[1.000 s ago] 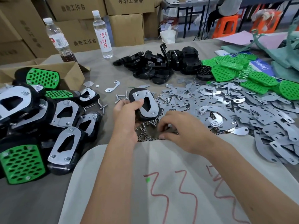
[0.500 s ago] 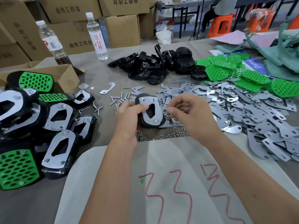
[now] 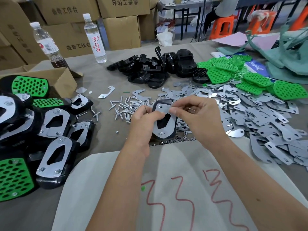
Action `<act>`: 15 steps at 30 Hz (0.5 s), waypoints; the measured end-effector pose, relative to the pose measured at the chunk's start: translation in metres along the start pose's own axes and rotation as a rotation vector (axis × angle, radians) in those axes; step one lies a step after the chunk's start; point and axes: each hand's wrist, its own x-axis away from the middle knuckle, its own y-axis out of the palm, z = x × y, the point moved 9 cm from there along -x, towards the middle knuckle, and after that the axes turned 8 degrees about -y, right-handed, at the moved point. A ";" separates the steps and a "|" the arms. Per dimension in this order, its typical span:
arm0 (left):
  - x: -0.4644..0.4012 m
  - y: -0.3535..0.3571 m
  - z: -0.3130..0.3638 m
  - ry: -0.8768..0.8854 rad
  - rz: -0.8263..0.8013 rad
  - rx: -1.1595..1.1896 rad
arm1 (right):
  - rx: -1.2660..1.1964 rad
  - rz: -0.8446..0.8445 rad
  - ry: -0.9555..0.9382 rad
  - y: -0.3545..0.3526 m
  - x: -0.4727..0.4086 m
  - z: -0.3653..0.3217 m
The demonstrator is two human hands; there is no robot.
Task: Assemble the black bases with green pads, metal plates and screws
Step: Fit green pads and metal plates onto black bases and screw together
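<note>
Stacked cardboard boxes [image 3: 120, 22] line the back beyond the grey-covered table [image 3: 103, 144], with orange stools [image 3: 223, 27] at right.

Grey cloth-covered table [image 3: 103, 144]. Directly on it: heap of black plastic bases [image 3: 155, 69] far centre; green perforated pads [image 3: 250, 77] far right; silver metal plates [image 3: 260, 117] spread right; loose steel screws [image 3: 126, 107] centre; two clear water bottles [image 3: 96, 39]; open cardboard box [image 3: 61, 80]; finished black-and-silver assemblies [image 3: 55, 157] left.

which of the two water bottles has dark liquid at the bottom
The left bottle, the one with the white label standing behind the open cardboard box. Its base holds dark liquid, while the right bottle, with red characters on its label, looks clear throughout.
</note>
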 end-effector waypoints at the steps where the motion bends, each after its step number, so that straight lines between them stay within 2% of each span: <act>1: 0.000 0.000 0.000 -0.003 0.002 0.005 | 0.007 -0.008 -0.004 0.001 0.000 0.000; 10: 0.005 0.013 -0.009 -0.128 -0.087 0.232 | 0.042 -0.003 -0.077 0.001 0.002 -0.002; 15: 0.003 0.013 -0.013 -0.143 -0.097 0.247 | 0.017 -0.063 -0.062 0.001 -0.001 0.002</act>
